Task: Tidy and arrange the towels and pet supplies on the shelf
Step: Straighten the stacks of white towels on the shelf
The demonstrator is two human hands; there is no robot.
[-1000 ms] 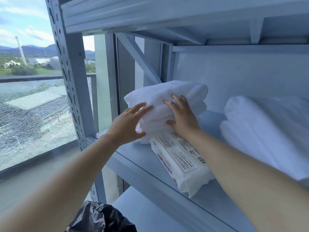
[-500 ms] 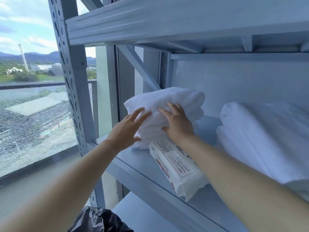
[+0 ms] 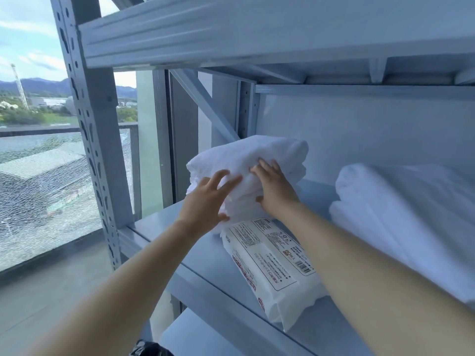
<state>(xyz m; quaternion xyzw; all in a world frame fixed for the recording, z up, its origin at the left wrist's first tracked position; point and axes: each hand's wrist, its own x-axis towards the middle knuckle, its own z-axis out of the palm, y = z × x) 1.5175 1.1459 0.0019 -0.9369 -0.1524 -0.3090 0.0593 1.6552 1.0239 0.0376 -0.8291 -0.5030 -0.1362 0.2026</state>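
Note:
A folded white towel stack (image 3: pixel 270 158) sits at the left end of the grey metal shelf (image 3: pixel 203 253). My left hand (image 3: pixel 205 201) presses its front left side with fingers spread. My right hand (image 3: pixel 275 188) presses the front face with straight fingers. A white plastic pack with printed label (image 3: pixel 272 260) lies on the shelf below my hands, its far end tucked under the towels. A larger white towel pile (image 3: pixel 401 217) lies at the right.
The shelf above (image 3: pixel 257 34) hangs low over the towels. A perforated upright post (image 3: pixel 90 124) stands at the left front corner. A black bag (image 3: pixel 151 349) shows at the bottom edge. A cracked glass railing (image 3: pixel 46 191) lies to the left.
Both hands stay on the towel stack and have pushed it slightly back over the pack. The view has tilted down and moved closer.

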